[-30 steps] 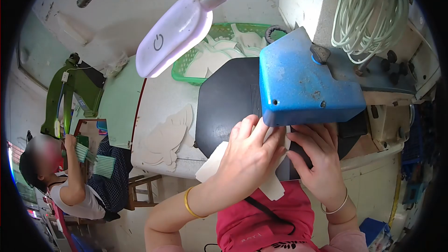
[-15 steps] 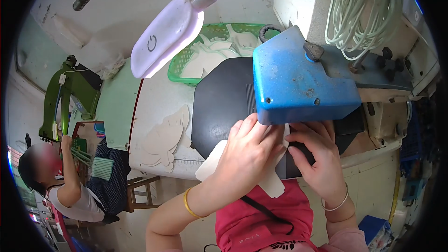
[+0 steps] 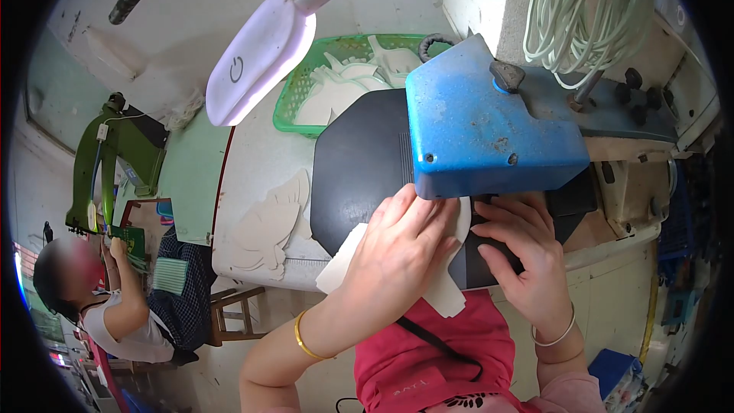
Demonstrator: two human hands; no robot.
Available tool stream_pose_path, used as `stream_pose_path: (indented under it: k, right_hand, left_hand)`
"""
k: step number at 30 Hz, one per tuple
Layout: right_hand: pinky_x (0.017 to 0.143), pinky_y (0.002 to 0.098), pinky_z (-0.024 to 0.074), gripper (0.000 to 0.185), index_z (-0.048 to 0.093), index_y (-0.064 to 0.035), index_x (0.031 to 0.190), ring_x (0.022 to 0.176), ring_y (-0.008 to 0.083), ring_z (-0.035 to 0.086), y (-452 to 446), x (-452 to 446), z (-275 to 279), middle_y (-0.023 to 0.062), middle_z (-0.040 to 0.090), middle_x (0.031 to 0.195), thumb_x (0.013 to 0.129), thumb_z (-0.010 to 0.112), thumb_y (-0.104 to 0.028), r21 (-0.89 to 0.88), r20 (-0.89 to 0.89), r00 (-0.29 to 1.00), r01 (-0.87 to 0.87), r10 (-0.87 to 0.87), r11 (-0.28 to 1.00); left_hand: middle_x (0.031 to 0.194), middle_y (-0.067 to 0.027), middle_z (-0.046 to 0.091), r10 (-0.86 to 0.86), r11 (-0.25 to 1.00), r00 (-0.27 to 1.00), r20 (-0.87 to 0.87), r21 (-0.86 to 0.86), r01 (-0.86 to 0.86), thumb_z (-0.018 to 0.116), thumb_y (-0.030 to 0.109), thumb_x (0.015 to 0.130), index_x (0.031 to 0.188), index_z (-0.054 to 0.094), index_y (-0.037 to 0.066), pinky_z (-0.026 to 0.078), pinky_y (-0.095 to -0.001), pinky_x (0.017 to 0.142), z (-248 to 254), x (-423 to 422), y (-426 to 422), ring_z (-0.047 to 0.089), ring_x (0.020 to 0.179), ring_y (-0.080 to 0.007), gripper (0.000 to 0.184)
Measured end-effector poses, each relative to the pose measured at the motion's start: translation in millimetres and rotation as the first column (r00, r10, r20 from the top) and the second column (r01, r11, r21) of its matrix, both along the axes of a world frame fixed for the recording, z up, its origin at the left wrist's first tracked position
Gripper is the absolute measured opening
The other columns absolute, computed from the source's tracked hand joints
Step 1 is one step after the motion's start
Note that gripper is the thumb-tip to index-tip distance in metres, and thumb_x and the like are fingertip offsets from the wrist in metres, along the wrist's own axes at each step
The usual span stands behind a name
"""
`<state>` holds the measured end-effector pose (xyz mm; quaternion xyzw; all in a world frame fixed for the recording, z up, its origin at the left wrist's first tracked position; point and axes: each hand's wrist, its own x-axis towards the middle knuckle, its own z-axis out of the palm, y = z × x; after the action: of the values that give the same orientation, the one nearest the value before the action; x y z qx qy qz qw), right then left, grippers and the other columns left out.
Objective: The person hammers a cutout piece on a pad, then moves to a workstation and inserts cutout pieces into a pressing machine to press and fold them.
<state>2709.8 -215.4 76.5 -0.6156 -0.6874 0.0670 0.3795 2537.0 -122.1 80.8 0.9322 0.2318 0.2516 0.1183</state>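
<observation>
My left hand (image 3: 401, 248) is closed over a white flat cut piece (image 3: 446, 294), whose ends stick out on both sides of the palm. Its fingertips reach the lower edge of the blue machine head (image 3: 497, 134). To the right, my right hand (image 3: 527, 252) has its thumb and fingers apart over the black plate (image 3: 359, 168), with nothing visible in them. A rounded edge of the white piece shows between the hands. The machine head hides the work point beneath it.
Several similar flat pieces (image 3: 267, 222) lie on the white tabletop at left. A green basket (image 3: 294, 128) holds more behind the plate. A purple-white lamp (image 3: 260, 61) hangs above. At far left a person (image 3: 126, 321) sits by a green machine (image 3: 92, 157).
My right hand has shifted slightly right, away from the white piece, and its fingers show more. The left hand turns the piece slightly. The view has shifted a little.
</observation>
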Motion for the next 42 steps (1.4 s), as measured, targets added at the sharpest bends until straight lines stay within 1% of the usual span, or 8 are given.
stream_pose_path:
  k: [13,20,26,31,34,37,40,42]
  right_hand:
    - [0.099,0.0442,0.0396,0.014,0.068,-0.0039,0.094,0.109,0.0286,0.060,-1.5,1.4,-1.0,0.0100,0.068,0.111,0.081,0.069,-0.009,0.000,-0.018,1.000,-0.001,0.001,1.000]
    - [0.099,0.0449,0.0403,0.014,0.068,-0.0034,0.092,0.108,0.0283,0.060,-0.4,2.7,-0.1,0.0098,0.068,0.110,0.079,0.069,-0.008,0.005,-0.029,1.000,-0.002,0.002,1.000]
    - [0.099,0.0463,0.0400,0.014,0.067,-0.0032,0.092,0.106,0.0282,0.060,6.3,3.5,-1.4,0.0095,0.068,0.108,0.078,0.069,-0.008,0.062,0.056,0.998,0.028,-0.031,0.998]
    - [0.099,0.0456,0.0385,0.013,0.066,-0.0040,0.090,0.104,0.0261,0.060,9.2,4.4,-1.2,0.0080,0.068,0.107,0.078,0.070,-0.009,0.046,0.062,0.997,0.044,-0.047,0.998]
    - [0.098,0.0447,0.0380,0.013,0.065,-0.0051,0.090,0.101,0.0248,0.060,11.1,5.4,-1.2,0.0065,0.068,0.103,0.079,0.070,-0.009,0.051,0.087,0.994,0.057,-0.061,0.997]
    - [0.096,0.0441,0.0379,0.014,0.065,-0.0061,0.092,0.096,0.0247,0.060,13.5,6.4,-1.9,0.0058,0.067,0.098,0.079,0.070,-0.009,0.048,0.117,0.990,0.070,-0.075,0.996]
    - [0.095,0.0439,0.0380,0.016,0.064,-0.0066,0.094,0.094,0.0250,0.060,16.2,8.8,-2.2,0.0057,0.067,0.095,0.080,0.069,-0.009,0.056,0.135,0.988,0.067,-0.074,0.996]
    - [0.094,0.0437,0.0382,0.017,0.064,-0.0065,0.096,0.093,0.0251,0.060,17.2,8.7,-2.8,0.0057,0.067,0.094,0.080,0.069,-0.009,0.068,0.143,0.987,0.064,-0.074,0.996]
  left_hand:
    - [0.123,-0.0152,0.052,-0.002,1.000,1.000,-0.014,-0.023,0.002,0.069,0.008,0.079,0.118,0.059,-0.001,0.044,-0.0435,0.095,-0.1,-0.9,8.5,0.049,0.118,-0.0348,0.041]
    - [0.120,-0.0162,0.054,-0.010,1.000,0.998,0.065,0.006,0.010,0.068,0.004,0.079,0.114,0.062,0.000,0.046,-0.0443,0.094,-1.7,1.2,13.3,0.050,0.117,-0.0368,0.036]
    - [0.119,-0.0164,0.054,-0.024,0.999,0.997,0.079,-0.037,0.027,0.067,0.002,0.077,0.114,0.061,-0.002,0.045,-0.0446,0.093,-0.3,0.6,12.7,0.051,0.114,-0.0375,0.038]
    - [0.116,-0.0168,0.054,-0.039,0.998,0.994,0.105,-0.053,0.044,0.068,0.001,0.075,0.114,0.061,-0.003,0.046,-0.0448,0.091,1.6,1.3,12.6,0.051,0.109,-0.0368,0.040]
    - [0.113,-0.0155,0.055,-0.040,0.998,0.991,0.127,-0.033,0.045,0.068,0.000,0.074,0.112,0.061,-0.001,0.046,-0.0446,0.090,0.6,2.8,13.6,0.052,0.108,-0.0359,0.039]
    - [0.110,-0.0137,0.057,-0.032,0.992,0.979,0.203,-0.111,0.056,0.070,0.000,0.073,0.107,0.062,0.000,0.047,-0.0447,0.088,-3.2,5.5,18.8,0.053,0.107,-0.0364,0.035]
    - [0.108,-0.0132,0.059,-0.036,0.989,0.967,0.251,-0.127,0.070,0.071,0.000,0.072,0.102,0.061,0.001,0.047,-0.0442,0.087,-6.3,5.6,27.3,0.054,0.106,-0.0361,0.031]
    - [0.106,-0.0136,0.060,-0.036,0.980,0.975,0.220,-0.183,0.078,0.071,0.001,0.072,0.101,0.061,0.002,0.048,-0.0435,0.086,-6.1,4.7,34.5,0.054,0.106,-0.0363,0.031]
